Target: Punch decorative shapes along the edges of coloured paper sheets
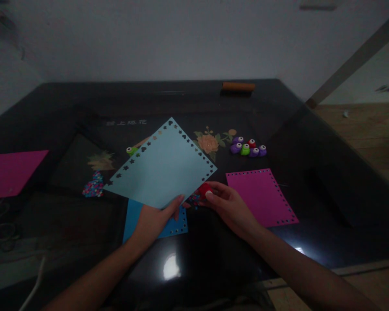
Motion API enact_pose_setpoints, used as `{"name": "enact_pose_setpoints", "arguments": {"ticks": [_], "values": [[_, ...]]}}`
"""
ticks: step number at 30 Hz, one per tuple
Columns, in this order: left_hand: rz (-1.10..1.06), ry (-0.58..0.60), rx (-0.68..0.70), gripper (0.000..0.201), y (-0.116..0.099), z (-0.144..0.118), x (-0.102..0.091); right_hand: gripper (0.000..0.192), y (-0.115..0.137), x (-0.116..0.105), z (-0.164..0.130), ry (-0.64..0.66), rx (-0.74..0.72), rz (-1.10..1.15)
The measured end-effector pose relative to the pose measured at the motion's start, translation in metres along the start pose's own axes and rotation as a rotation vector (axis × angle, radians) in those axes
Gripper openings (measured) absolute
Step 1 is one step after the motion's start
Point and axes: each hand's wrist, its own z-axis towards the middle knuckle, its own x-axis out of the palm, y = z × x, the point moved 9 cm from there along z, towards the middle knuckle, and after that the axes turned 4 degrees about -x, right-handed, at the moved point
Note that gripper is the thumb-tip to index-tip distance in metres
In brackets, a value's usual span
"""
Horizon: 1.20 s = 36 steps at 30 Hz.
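My left hand (158,218) grips a light blue sheet of paper (162,168) by its near edge, thumb on top. Small shapes such as hearts, stars and flowers are punched along two of its sides. The sheet is raised and tilted above the table. Closed around a small red craft punch (205,189) is my right hand (231,207), just beside the sheet's right edge; the fingers partly hide the punch. Beneath my left hand lies a darker blue sheet (176,226), also punched along its edges. Some small confetti (193,199) is scattered between the hands.
Several purple, green and red punches (245,149) stand right of centre. A green punch (131,150) peeks out behind the raised sheet. Pink sheets lie at right (259,196) and left (14,172). A confetti pile (93,185) sits left; an orange-brown roll (238,87) lies at the back.
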Motion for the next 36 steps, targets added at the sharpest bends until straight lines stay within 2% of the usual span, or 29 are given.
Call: {"name": "enact_pose_setpoints", "arguments": {"ticks": [16,25,36], "values": [[0.002,-0.003,0.015,0.044,-0.002,-0.002,0.001,0.032,-0.001,0.0,-0.001,-0.012,0.007,-0.02],[0.115,0.004,0.07,0.045,0.0,-0.001,0.003,0.028,0.001,-0.002,0.0,-0.013,-0.02,-0.05],[0.327,0.051,-0.008,0.038,0.01,-0.004,0.01,0.031,0.004,0.0,-0.001,0.003,-0.061,-0.099]]}}
